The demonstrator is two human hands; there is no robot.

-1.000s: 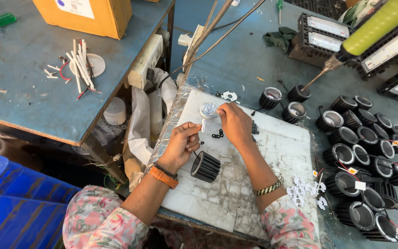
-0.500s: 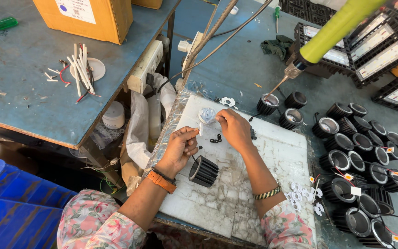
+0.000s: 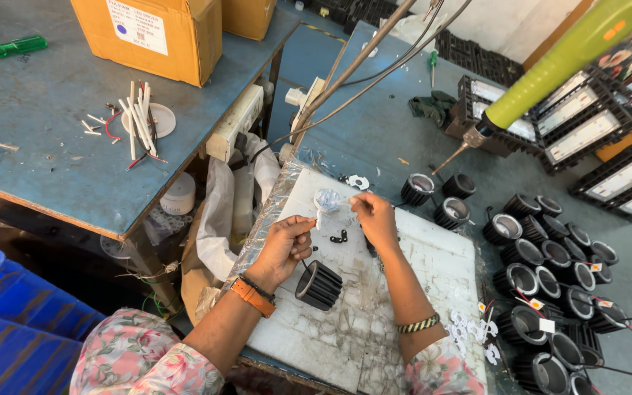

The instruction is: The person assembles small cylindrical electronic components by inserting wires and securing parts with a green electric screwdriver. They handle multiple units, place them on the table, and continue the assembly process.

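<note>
My left hand (image 3: 283,245) pinches a small white piece between thumb and forefinger above the white work board (image 3: 433,292). My right hand (image 3: 376,219) is closed on something small, too little to make out, just right of a small clear round container (image 3: 327,199). A black finned lamp housing (image 3: 320,285) lies on its side on the board, right beside my left wrist. A few tiny black parts (image 3: 339,237) lie between my hands.
Several black lamp housings (image 3: 543,271) crowd the blue table at right. A green hanging power screwdriver (image 3: 550,73) points down above them. White discs (image 3: 477,336) lie by the board's right edge. A cardboard box (image 3: 151,33) and cut wires (image 3: 137,117) sit on the left bench.
Both hands stayed over the board near the clear container and have drawn slightly apart. The camera view has shifted and the hanging screwdriver appears further right.
</note>
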